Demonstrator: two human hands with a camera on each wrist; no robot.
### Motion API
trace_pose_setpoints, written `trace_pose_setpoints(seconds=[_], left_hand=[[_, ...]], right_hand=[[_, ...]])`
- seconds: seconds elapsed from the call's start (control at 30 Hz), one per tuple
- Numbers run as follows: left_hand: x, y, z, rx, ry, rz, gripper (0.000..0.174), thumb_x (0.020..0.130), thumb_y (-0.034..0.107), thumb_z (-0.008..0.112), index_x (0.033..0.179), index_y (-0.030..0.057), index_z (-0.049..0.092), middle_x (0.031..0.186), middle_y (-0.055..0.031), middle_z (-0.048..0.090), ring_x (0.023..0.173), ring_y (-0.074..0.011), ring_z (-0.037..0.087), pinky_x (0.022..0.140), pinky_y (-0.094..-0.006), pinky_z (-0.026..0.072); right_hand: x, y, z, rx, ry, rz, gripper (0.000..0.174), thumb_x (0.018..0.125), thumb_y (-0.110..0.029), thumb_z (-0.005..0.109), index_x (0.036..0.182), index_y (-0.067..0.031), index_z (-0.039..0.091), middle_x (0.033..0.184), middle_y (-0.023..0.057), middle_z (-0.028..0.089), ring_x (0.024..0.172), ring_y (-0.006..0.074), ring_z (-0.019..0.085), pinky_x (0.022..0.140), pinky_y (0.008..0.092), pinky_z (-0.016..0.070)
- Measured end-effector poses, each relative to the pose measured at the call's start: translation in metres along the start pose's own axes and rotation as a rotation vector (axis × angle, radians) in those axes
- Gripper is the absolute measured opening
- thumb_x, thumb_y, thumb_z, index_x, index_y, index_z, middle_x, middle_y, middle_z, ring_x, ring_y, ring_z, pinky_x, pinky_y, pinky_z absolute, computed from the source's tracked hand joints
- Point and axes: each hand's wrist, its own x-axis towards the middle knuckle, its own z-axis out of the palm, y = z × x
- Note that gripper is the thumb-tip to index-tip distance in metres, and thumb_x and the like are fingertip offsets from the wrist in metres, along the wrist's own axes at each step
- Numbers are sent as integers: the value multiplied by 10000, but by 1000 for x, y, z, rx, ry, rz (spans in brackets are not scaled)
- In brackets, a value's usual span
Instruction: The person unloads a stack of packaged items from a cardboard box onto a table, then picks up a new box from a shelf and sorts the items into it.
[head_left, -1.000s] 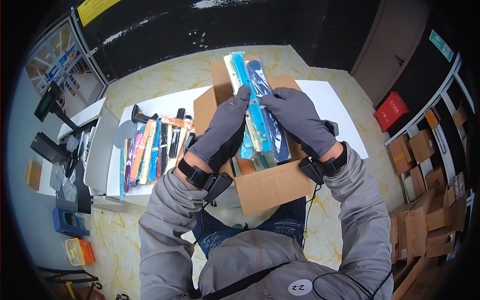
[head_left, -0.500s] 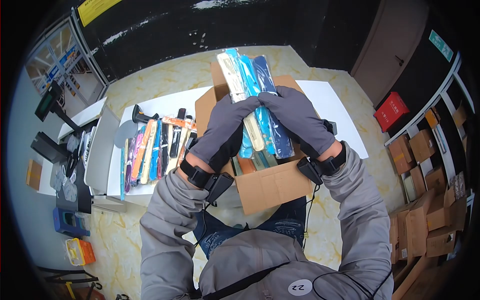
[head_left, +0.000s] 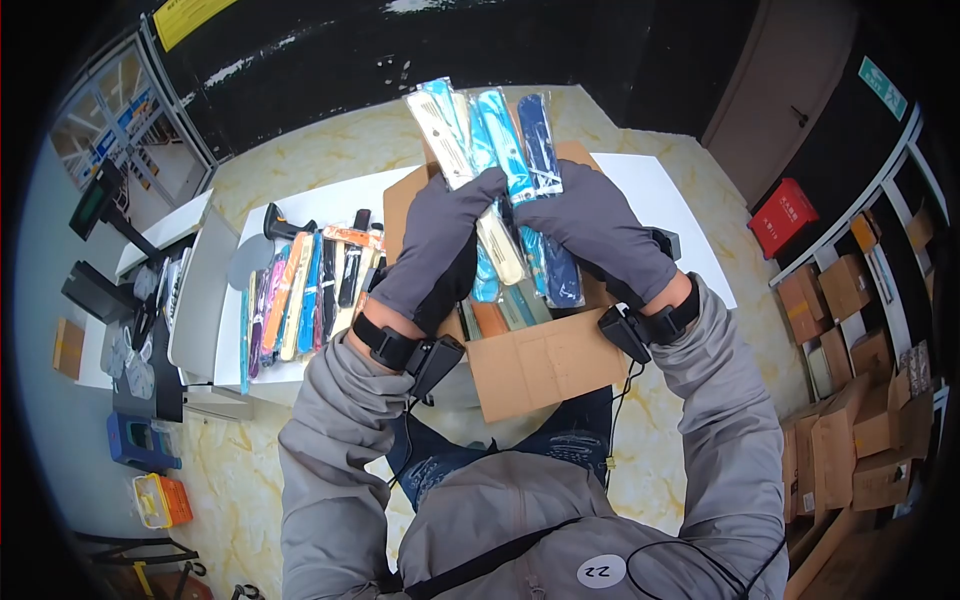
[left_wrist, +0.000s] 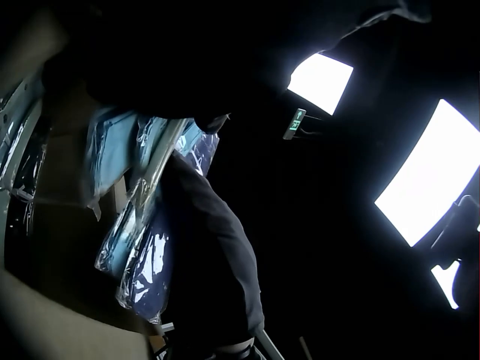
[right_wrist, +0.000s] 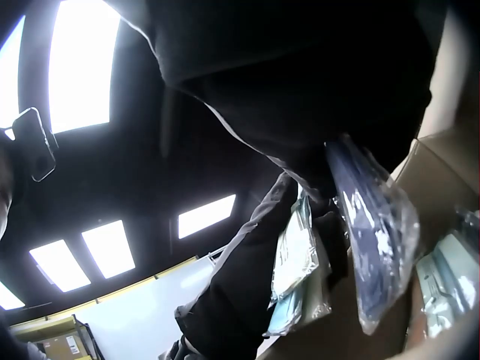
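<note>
Both gloved hands hold a fanned bunch of long, flat, round-ended pieces in clear plastic wrappers above an opened cardboard box [head_left: 545,365]. My left hand [head_left: 435,240] grips the cream packet [head_left: 440,135] and blue ones beside it, thumb on top. My right hand [head_left: 595,225] grips the navy packet [head_left: 538,130] and a bright blue packet [head_left: 505,145]. The thumbs lie close together across the bunch. In the right wrist view the navy packet [right_wrist: 367,232] sticks out below the dark glove. More wrapped packets [head_left: 515,308] lie inside the box, partly hidden by the held ones.
On the white table [head_left: 690,235], left of the box, lies a row of coloured wrapped packets [head_left: 300,300] with a black handheld scanner [head_left: 285,225] behind it. Cardboard boxes [head_left: 840,290] fill shelving at the right. A red box [head_left: 783,220] stands on the floor.
The held bunch has spread into a wider fan, the cream packet swinging left and the navy one showing more at right. Both hands have shifted slightly upward in the view.
</note>
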Motion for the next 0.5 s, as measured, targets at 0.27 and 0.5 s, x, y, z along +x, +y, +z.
trace_pose_setpoints(seconds=[0.27, 0.5], left_hand=[[-4, 45, -2, 31, 128, 135, 346, 1045, 268, 754, 1185, -45, 704, 937, -116, 754, 792, -192, 744, 711, -328, 610], [-3, 47, -5, 11, 70, -27, 341, 1048, 269, 749, 1166, -47, 702, 922, -104, 753, 768, -196, 742, 691, -318, 604]], right_hand=[[-12, 26, -18, -193, 16, 98, 497, 846, -369, 798, 1111, 48, 746, 962, 174, 775, 853, 254, 758, 817, 359, 578], [7, 32, -10, -403, -1, 109, 514, 851, -353, 765, 1117, 87, 737, 963, 241, 761, 891, 332, 765, 837, 393, 585]])
